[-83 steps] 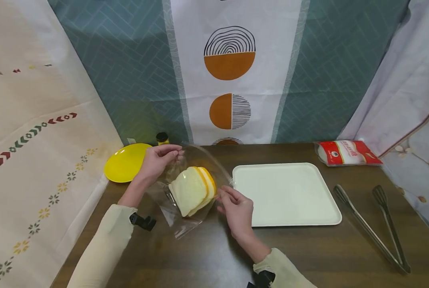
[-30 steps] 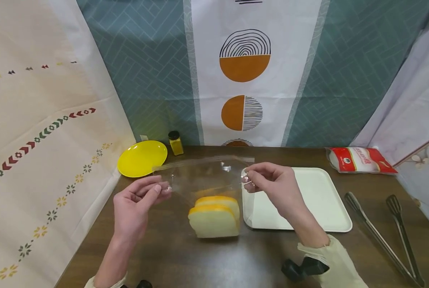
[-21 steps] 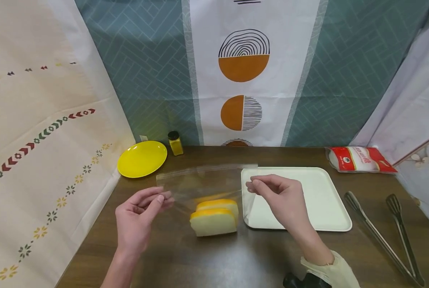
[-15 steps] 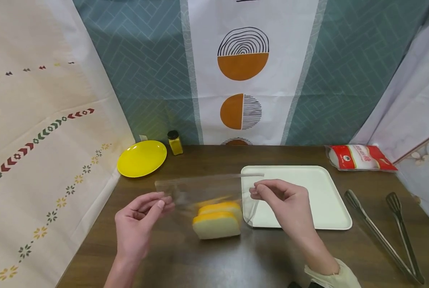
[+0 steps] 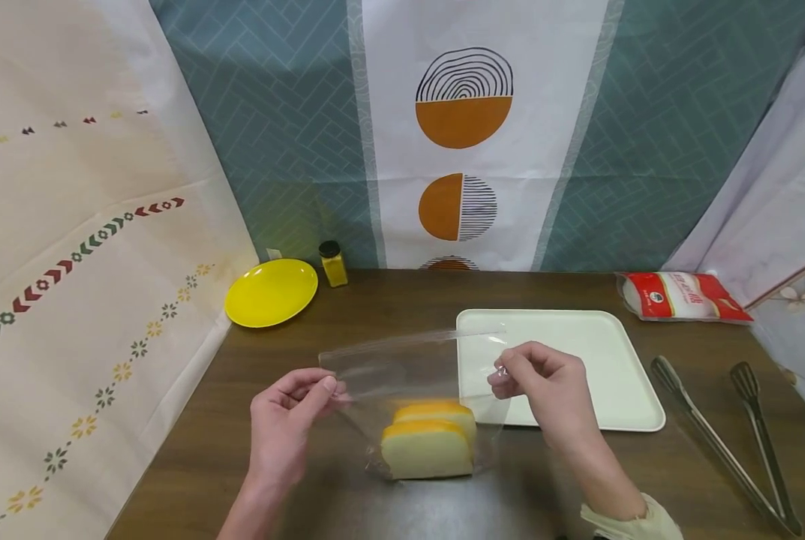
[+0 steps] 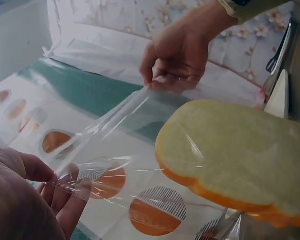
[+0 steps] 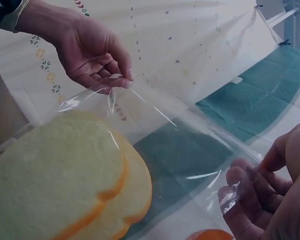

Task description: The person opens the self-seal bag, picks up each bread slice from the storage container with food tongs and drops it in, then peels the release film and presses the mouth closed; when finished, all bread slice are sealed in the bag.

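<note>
A clear plastic zip bag (image 5: 402,367) is stretched between my two hands, its strip-like top edge pointing away from me. Inside it, two slices of bread (image 5: 426,450) with yellow-orange crusts stand one behind the other at the bottom. My left hand (image 5: 287,420) pinches the bag's left side between thumb and fingers. On the other side my right hand (image 5: 554,390) pinches the film the same way, in front of the white tray (image 5: 628,405). Both wrist views show thumbs pressed on the film, and the bread slices (image 6: 240,150) seen through it.
A yellow plate (image 5: 271,292) and a small yellow jar with a black lid (image 5: 334,266) stand at the back left. To the right lie metal tongs (image 5: 719,450), jaws spread. A red and white package (image 5: 686,296) sits at the back right corner.
The bag, lifted and tilted at first, has been turned so its top edge faces away, then lowered toward me. Both hands stay pinched on its sides.
</note>
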A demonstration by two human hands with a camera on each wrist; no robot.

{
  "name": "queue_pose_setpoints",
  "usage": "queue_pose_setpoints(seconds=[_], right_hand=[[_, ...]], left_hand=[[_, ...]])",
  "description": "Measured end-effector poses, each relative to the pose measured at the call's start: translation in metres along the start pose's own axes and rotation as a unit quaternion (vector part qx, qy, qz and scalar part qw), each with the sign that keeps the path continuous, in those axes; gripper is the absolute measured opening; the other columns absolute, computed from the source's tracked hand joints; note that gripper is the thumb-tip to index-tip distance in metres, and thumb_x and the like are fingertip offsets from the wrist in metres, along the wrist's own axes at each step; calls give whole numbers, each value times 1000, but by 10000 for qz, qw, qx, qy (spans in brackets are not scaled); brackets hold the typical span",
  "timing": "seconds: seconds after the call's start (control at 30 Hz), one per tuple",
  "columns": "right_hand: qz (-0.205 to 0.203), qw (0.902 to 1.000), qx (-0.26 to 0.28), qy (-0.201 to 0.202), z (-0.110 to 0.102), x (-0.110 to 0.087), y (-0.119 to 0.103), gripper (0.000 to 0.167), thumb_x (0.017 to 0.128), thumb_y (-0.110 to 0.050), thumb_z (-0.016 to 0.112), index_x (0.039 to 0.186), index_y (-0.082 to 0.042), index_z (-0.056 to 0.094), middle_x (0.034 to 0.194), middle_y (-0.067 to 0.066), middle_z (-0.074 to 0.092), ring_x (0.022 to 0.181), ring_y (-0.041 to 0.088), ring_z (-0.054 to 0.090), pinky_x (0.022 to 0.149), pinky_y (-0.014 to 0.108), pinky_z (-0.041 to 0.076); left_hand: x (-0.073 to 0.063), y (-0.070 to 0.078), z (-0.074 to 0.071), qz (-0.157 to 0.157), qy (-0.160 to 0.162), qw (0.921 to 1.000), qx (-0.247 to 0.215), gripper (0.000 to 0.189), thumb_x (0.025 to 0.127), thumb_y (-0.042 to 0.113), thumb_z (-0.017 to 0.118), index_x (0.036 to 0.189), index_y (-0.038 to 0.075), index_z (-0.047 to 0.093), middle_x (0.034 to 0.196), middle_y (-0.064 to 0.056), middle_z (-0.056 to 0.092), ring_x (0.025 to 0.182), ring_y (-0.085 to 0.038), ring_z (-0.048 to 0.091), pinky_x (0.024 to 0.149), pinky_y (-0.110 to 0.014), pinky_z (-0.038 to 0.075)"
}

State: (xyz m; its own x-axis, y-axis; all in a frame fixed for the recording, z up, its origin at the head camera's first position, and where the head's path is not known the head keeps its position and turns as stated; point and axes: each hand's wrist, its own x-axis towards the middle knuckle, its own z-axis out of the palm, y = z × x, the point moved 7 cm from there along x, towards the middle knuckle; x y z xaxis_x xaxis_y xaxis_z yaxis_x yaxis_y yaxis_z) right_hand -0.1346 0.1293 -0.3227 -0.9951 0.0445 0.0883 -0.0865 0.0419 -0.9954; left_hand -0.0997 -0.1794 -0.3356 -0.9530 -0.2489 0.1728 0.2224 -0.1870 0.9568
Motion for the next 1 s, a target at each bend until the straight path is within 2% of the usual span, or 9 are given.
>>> queue_pose_setpoints(seconds=[0.27, 0.33, 0.4, 0.47, 0.5, 0.63, 0.73, 0.87, 1.0], right_hand=[[111, 9992, -279, 259, -2, -2, 9, 30, 101, -11, 55, 77, 5, 61, 72, 13, 68, 65, 24, 66, 66, 31, 57], [-191, 9971, -588, 437, -3, -4, 6, 25, 100, -9, 57, 78, 3, 63, 73, 12, 67, 64, 23, 64, 64, 29, 56], [-947, 9874, -1029, 741, -3, -6, -1, 14, 96, -4, 60, 84, 2, 64, 77, 8, 67, 68, 18, 62, 64, 24, 53], [-2086, 9593, -1465, 1214, -1, -11, -16, 7, 91, -3, 61, 87, 1, 65, 85, 9, 67, 77, 21, 62, 69, 21, 49], [-2708, 9364, -1648, 1508, 1, -16, -25, 6, 89, -3, 61, 89, 1, 65, 89, 11, 67, 82, 24, 61, 72, 21, 47], [-5006, 8174, -1780, 2227, 29, -45, -64, 13, 86, -9, 61, 82, 3, 66, 93, 20, 65, 83, 38, 55, 76, 33, 38], [-5823, 7817, -1654, 1500, 66, -57, -81, 17, 93, -9, 59, 82, 0, 69, 88, 15, 67, 77, 34, 56, 74, 35, 42], [-5602, 8073, -1846, 188, 109, -54, -80, 8, 92, -5, 65, 93, -2, 73, 88, 6, 68, 76, 23, 58, 66, 29, 48], [-5263, 8184, -2307, -57, 130, -47, -73, 18, 83, -3, 78, 100, -5, 76, 90, 4, 67, 78, 21, 56, 65, 27, 49]], left_hand=[[-3, -8, 8, -240, -5, 9991, -347, 4, 92, -7, 65, 91, -11, 65, 75, -12, 71, 66, -20, 71, 69, -38, 59], [-5, -8, 9, -183, 19, 9990, -407, 2, 92, -8, 64, 90, -8, 66, 73, -11, 70, 65, -19, 71, 68, -38, 59], [-6, -8, 9, -108, 9, 9991, -399, 3, 92, -8, 65, 91, -7, 67, 72, -11, 70, 65, -18, 70, 68, -37, 60], [-7, -7, 10, -10, -18, 9994, -344, 4, 92, -8, 65, 93, -9, 68, 71, -11, 70, 64, -17, 70, 69, -36, 59], [-7, -7, 11, 30, -27, 9995, -302, 5, 92, -8, 64, 94, -10, 68, 71, -11, 70, 64, -17, 70, 70, -35, 59], [-8, -5, 12, 174, -135, 9994, -262, 8, 92, -8, 64, 97, -14, 67, 71, -12, 70, 63, -19, 70, 71, -35, 59], [-9, -3, 13, 312, -226, 9989, -275, 9, 92, -8, 64, 99, -13, 68, 72, -12, 70, 64, -19, 70, 71, -35, 59], [-11, 0, 15, 585, -462, 9969, -252, 12, 93, -10, 62, 103, -12, 69, 74, -9, 70, 67, -17, 68, 70, -32, 59], [-14, 4, 17, 851, -674, 9939, -207, 18, 91, -14, 61, 106, -9, 71, 80, -7, 72, 69, -15, 66, 68, -29, 57]])
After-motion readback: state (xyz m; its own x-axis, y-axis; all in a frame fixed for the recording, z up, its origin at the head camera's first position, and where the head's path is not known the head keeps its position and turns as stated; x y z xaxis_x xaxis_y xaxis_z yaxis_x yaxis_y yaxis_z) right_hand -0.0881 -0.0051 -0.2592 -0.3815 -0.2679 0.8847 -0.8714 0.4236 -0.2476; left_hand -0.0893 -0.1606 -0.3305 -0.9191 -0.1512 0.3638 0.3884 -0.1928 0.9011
